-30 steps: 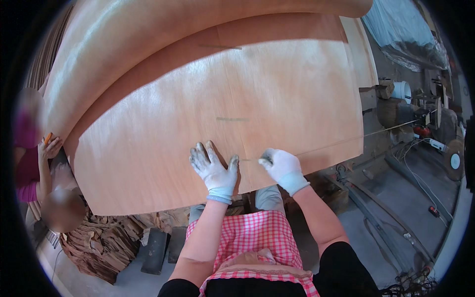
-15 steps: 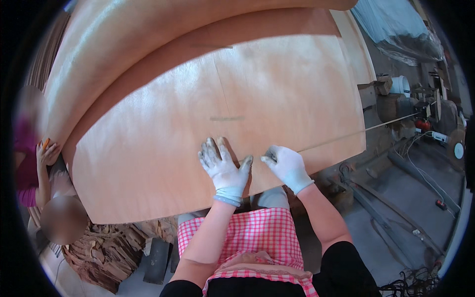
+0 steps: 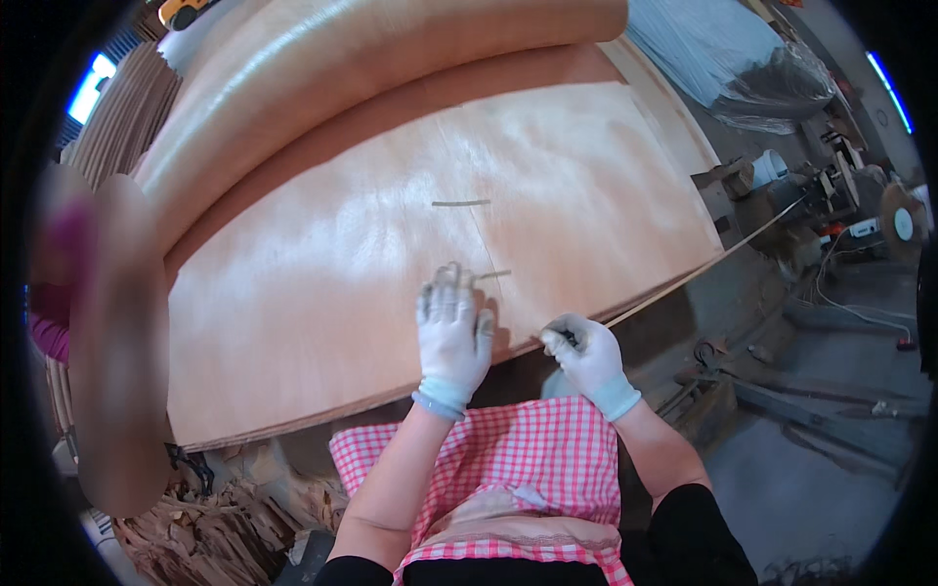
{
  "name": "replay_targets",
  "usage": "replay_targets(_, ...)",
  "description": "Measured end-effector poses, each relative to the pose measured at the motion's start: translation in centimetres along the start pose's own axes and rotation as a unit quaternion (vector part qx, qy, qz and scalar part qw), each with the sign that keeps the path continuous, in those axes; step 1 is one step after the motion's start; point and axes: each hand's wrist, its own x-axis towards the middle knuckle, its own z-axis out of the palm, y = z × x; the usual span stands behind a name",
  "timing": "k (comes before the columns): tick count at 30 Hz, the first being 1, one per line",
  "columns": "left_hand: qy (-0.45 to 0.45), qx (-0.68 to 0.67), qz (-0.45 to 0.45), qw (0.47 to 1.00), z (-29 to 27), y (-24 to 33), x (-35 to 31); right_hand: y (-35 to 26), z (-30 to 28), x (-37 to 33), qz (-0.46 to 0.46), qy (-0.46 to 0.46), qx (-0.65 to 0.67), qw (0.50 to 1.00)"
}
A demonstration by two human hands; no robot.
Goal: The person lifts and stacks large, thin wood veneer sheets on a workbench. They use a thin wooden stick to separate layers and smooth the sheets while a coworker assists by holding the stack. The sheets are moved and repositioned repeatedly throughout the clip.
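A broad sheet of reddish-tan wood veneer (image 3: 293, 322) lies in front of me, its far part curled over into a large roll (image 3: 391, 44). My left hand (image 3: 452, 337), in a white glove with soiled fingertips, rests flat on the sheet, fingers stretched out. Beside its fingertips, a short piece of tape (image 3: 494, 274) crosses a thin seam, and a second tape piece (image 3: 461, 203) crosses it farther away. My right hand (image 3: 586, 356), also gloved, is pinched at the sheet's near edge on a long narrow tape strip (image 3: 684, 278), which stretches rightward to a device.
At the left, a person (image 3: 54, 332) in a magenta top stands by the sheet. Broken veneer scraps (image 3: 205, 537) lie below. To the right are a white bucket (image 3: 769, 168), a cable (image 3: 860, 311), metal bars (image 3: 811, 410) and a plastic-wrapped stack (image 3: 723, 68).
My left hand has moved from below the seam's tape to lie beside a piece there. My right hand has drawn back to the sheet's near edge. The whole view has shifted.
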Motion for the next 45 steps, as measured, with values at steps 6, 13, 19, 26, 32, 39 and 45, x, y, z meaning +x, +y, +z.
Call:
replay_targets(6,0.103,-0.167,-0.097,0.976,-2.3,-0.5,-1.2,-2.1,0.4,-6.3,0.043,0.057,0.122,0.990)
replay_targets(13,-0.139,-0.631,-0.347,0.680,-7.8,6.7,-10.8,-4.2,4.1,-9.4,0.007,-0.031,0.115,0.993)
replay_targets(19,-0.038,-0.681,-0.396,0.615,-8.9,4.8,-12.8,-4.6,7.7,-9.8,-0.012,-0.077,0.081,0.994)
replay_targets(26,0.149,-0.652,-0.368,0.646,-10.2,0.2,-14.3,-8.3,12.0,-9.1,-0.093,-0.119,-0.103,0.983)
replay_targets(32,0.457,-0.520,-0.376,0.615,-19.5,-19.3,-18.9,-10.8,9.8,-4.9,-0.059,-0.199,-0.266,0.941)
replay_targets(39,0.534,-0.171,-0.464,0.686,-32.3,-38.9,-28.6,-5.2,-0.6,1.0,0.000,-0.169,-0.349,0.922)
replay_targets(45,0.499,-0.127,-0.560,0.649,-35.7,-43.6,-29.6,-2.4,-5.0,2.7,0.027,-0.063,-0.388,0.919)
